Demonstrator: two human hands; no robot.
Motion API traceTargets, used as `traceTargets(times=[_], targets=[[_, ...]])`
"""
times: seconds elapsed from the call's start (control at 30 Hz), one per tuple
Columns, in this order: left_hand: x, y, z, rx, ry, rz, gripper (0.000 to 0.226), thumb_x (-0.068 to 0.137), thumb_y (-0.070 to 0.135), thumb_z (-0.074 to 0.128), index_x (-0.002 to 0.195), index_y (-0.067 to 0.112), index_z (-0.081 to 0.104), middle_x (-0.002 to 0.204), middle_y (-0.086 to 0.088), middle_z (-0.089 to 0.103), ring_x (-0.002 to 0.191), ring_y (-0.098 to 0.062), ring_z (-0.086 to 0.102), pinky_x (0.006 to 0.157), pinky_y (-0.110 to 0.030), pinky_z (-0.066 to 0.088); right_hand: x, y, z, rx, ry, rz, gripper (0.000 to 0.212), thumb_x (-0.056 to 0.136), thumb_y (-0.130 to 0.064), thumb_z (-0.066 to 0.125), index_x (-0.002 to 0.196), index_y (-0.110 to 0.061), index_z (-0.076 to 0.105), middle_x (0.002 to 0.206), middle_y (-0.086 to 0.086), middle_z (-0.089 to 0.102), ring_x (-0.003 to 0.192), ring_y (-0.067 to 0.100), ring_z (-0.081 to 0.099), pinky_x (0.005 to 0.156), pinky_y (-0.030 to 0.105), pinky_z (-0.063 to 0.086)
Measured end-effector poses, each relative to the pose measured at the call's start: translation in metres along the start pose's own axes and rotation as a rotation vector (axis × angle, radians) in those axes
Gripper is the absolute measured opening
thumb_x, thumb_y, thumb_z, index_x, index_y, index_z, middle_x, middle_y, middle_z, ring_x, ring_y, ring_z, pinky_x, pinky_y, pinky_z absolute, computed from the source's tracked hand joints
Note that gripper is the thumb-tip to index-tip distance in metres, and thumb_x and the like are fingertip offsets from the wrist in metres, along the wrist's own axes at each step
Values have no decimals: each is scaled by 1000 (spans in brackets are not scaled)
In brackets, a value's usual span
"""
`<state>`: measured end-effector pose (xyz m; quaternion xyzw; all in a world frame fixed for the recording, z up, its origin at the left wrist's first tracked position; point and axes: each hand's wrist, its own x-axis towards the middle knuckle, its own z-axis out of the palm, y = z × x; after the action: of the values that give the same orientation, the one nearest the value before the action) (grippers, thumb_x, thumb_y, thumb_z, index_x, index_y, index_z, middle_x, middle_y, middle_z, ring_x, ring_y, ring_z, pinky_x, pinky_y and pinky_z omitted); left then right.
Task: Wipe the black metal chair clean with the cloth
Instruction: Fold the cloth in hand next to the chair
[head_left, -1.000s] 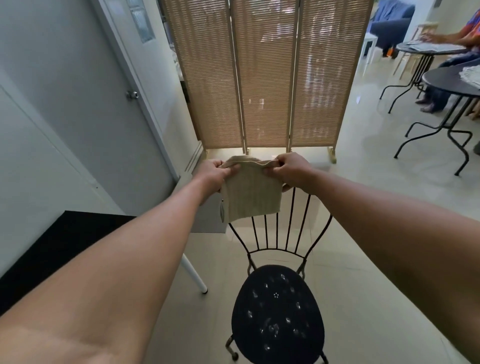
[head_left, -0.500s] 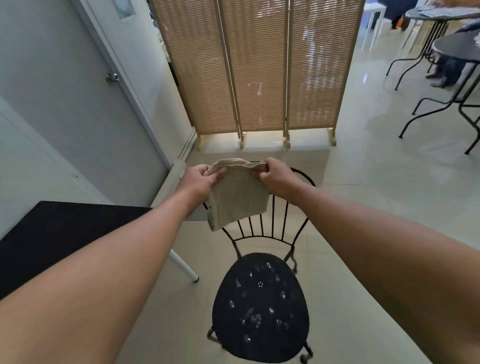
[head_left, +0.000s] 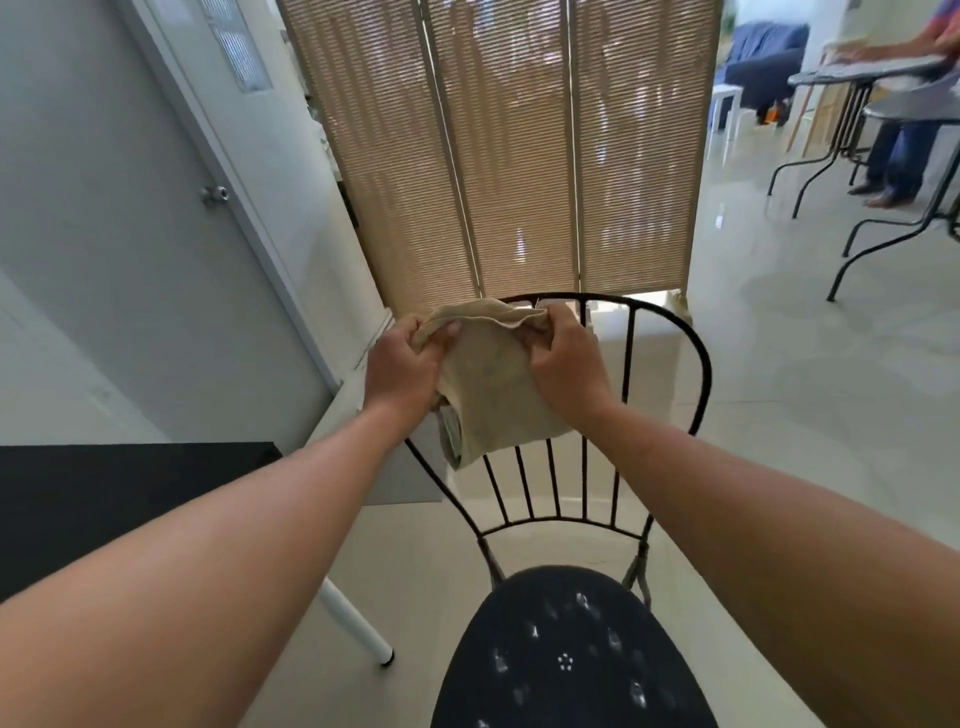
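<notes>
The black metal chair (head_left: 670, 332) stands right in front of me, its round perforated seat (head_left: 566, 654) at the bottom centre and its curved backrest with thin vertical bars rising behind. A beige cloth (head_left: 488, 384) hangs in front of the left half of the backrest, near its top rail. My left hand (head_left: 400, 364) grips the cloth's upper left corner. My right hand (head_left: 563, 364) grips its upper right part. Both hands are close together and bunch the top edge; the cloth hides the left part of the backrest's bars.
A black tabletop (head_left: 104, 499) with a white leg (head_left: 358, 629) sits at the left. A folding reed screen (head_left: 498, 150) stands behind the chair, a grey door (head_left: 156, 218) to its left. Round black tables (head_left: 883, 78) and a seated person (head_left: 904, 140) are at the far right.
My hands have come closer together, bunching the cloth's top edge. The view has tilted and moved nearer, so the chair looks larger and the backrest's right curve shows.
</notes>
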<state>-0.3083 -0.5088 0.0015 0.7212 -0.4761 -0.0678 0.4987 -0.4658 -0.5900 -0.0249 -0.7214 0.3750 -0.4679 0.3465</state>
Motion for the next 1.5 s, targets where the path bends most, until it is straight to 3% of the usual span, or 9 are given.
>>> traceTargets(times=[0.13, 0.2, 0.33, 0.57, 0.73, 0.8, 0.9, 1.23, 1.5], targets=[[-6, -41, 25, 4, 131, 156, 30, 91, 50, 61, 83, 21, 59, 70, 11, 58, 62, -4, 53, 53, -17, 39, -12, 32, 20, -27, 85, -180, 8, 98, -11, 53, 95, -18, 51, 72, -16, 54, 65, -5, 52, 54, 7, 37], [-11, -66, 37, -11, 174, 222, 32, 91, 53, 59, 85, 22, 59, 72, 12, 59, 64, -3, 54, 54, -18, 40, -16, 48, 24, -100, 109, -277, 8, 98, -12, 54, 94, -19, 51, 70, -11, 57, 63, -1, 54, 53, 8, 37], [-25, -115, 55, 16, 206, 316, 43, 90, 57, 56, 79, 15, 60, 72, 2, 60, 65, -17, 57, 57, -28, 40, -33, 83, 35, -351, 147, -405, 10, 98, -26, 54, 101, -16, 55, 78, 3, 68, 68, 25, 64, 60, 36, 52], [-55, -140, 35, 87, 189, 335, 36, 91, 56, 57, 75, 24, 57, 69, 4, 60, 67, -23, 59, 62, -34, 48, -81, 80, 60, -457, 189, -343, 11, 96, -29, 56, 99, -18, 58, 85, 8, 70, 76, 30, 66, 68, 43, 56], [-70, -139, 6, 124, 146, 270, 39, 89, 54, 61, 80, 17, 66, 75, 0, 65, 70, -23, 61, 63, -34, 47, -88, 52, 72, -490, 166, -194, 8, 95, -25, 55, 88, -22, 57, 90, 6, 70, 79, 27, 63, 63, 34, 46], [-78, -141, 2, 140, 125, 247, 33, 90, 48, 62, 81, 17, 67, 75, 1, 64, 71, -22, 60, 63, -31, 42, -94, 49, 76, -465, 155, -134, 8, 95, -22, 53, 91, -22, 60, 92, 5, 69, 79, 25, 62, 63, 33, 46], [-89, -151, 5, 168, 73, 212, 29, 90, 43, 63, 79, 17, 66, 79, -1, 65, 77, -26, 62, 67, -37, 51, -109, 45, 75, -512, 130, -83, 13, 95, -20, 50, 98, -21, 63, 93, 5, 67, 82, 26, 61, 67, 35, 47], [-86, -137, 22, 244, 112, 208, 41, 84, 54, 66, 94, 14, 72, 114, -10, 51, 104, -28, 54, 90, -47, 50, -113, 55, 51, -380, 146, -33, 12, 91, -12, 55, 97, -11, 66, 99, 11, 68, 94, 31, 61, 80, 40, 51], [-26, -142, 38, 339, 123, 209, 42, 85, 59, 62, 100, 21, 73, 126, -7, 50, 121, -29, 46, 100, -46, 45, -63, 74, 70, -286, 161, -28, 9, 89, -12, 55, 89, -10, 64, 92, 13, 67, 86, 33, 64, 77, 43, 57]])
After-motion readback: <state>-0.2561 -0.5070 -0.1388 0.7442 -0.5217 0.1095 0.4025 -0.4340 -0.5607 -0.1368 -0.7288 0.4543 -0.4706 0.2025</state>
